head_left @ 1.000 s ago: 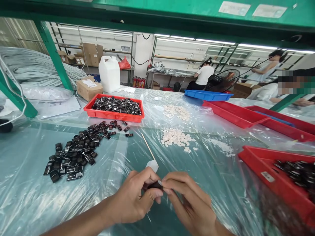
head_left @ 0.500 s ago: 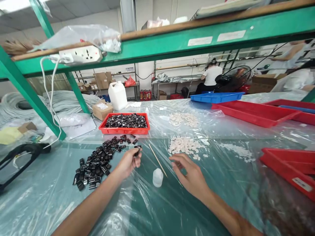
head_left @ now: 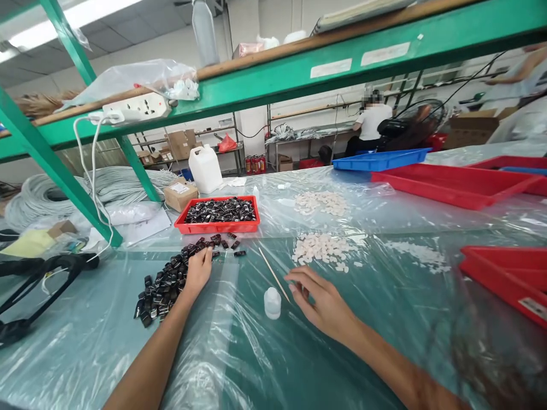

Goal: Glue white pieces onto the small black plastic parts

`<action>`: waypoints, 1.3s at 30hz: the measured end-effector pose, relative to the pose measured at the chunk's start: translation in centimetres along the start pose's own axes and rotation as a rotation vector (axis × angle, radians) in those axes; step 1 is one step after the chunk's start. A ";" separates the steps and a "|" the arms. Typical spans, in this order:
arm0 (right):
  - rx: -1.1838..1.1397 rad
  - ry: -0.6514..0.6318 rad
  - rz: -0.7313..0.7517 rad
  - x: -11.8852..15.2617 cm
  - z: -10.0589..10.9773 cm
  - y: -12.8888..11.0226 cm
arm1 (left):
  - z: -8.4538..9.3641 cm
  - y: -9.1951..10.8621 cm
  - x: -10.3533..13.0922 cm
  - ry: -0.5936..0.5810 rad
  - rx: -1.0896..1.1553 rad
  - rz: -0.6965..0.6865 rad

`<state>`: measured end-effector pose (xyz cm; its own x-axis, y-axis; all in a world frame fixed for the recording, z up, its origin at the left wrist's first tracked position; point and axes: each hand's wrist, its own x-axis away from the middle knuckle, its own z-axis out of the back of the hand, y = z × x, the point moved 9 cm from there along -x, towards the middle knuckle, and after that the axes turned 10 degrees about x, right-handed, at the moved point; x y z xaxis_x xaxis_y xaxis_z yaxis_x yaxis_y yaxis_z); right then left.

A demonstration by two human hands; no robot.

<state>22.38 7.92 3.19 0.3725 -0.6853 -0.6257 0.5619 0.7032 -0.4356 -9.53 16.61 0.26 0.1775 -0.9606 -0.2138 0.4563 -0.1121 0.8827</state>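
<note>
My left hand (head_left: 199, 272) is at the right side of a pile of small black plastic parts (head_left: 164, 285), its fingers closed and pointing away from me. Whatever is between those fingertips is hidden. A single black part (head_left: 240, 253) lies just to the right of this hand. My right hand (head_left: 318, 299) hovers over the table with curved fingers apart and nothing in them. Close to its fingertips are a thin wooden stick (head_left: 273, 274) and a small translucent bottle (head_left: 272, 303). Beyond it lies a heap of small pale pieces (head_left: 320, 249).
Behind the pile, a red tray (head_left: 217, 228) holds many black parts. More pale pieces (head_left: 321, 203) lie farther back, and white bits (head_left: 419, 256) to the right. Red trays (head_left: 453, 185) and a blue tray (head_left: 380, 161) stand at right. A green shelf beam (head_left: 265, 85) crosses overhead.
My left hand has moved left to the pile; the black part it held now lies on the table. My right hand has barely moved. The view has tilted slightly.
</note>
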 end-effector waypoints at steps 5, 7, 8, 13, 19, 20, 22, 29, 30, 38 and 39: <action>-0.036 -0.147 -0.034 -0.2 -0.5 -0.4 | 2.1 0.2 0.4 0.020 -0.245 -0.147; -0.049 -0.225 -0.033 -0.1 -1.1 -0.4 | 1.5 0.3 -0.1 -0.021 -0.314 -0.192; -0.054 -0.262 -0.033 0.1 -1.4 -0.3 | 1.0 0.1 -0.2 -0.048 -0.343 -0.209; -0.076 -0.356 -0.093 1.1 -3.8 0.2 | -0.2 -0.8 -0.2 -0.144 -0.399 -0.236; -0.104 -0.350 -0.233 1.7 -5.1 0.4 | -1.4 1.0 0.9 -0.189 -0.233 -0.235; -0.116 -0.345 -0.249 1.7 -4.9 0.4 | -2.1 1.7 1.5 -0.212 -0.177 -0.235; -0.140 -0.319 -0.280 1.4 -4.3 0.5 | -3.9 3.2 3.1 -0.290 -0.045 -0.226; -0.211 -0.190 -0.344 0.6 -2.0 0.7 | -8.7 7.2 7.8 -0.466 0.417 -0.106; -0.208 -0.191 -0.343 0.6 -2.1 0.6 | -8.9 7.3 7.9 -0.469 0.480 -0.080; -0.082 -0.138 -0.257 0.5 -1.6 0.6 | -9.6 5.8 7.9 -0.402 0.812 0.118; -0.039 -0.122 -0.219 0.4 -1.3 0.4 | -9.7 5.7 8.0 -0.406 0.817 0.136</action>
<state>21.79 8.19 1.95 0.3325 -0.8382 -0.4324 0.6109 0.5407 -0.5784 2.92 10.70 -0.49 -0.2052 -0.9769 -0.0597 -0.3306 0.0118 0.9437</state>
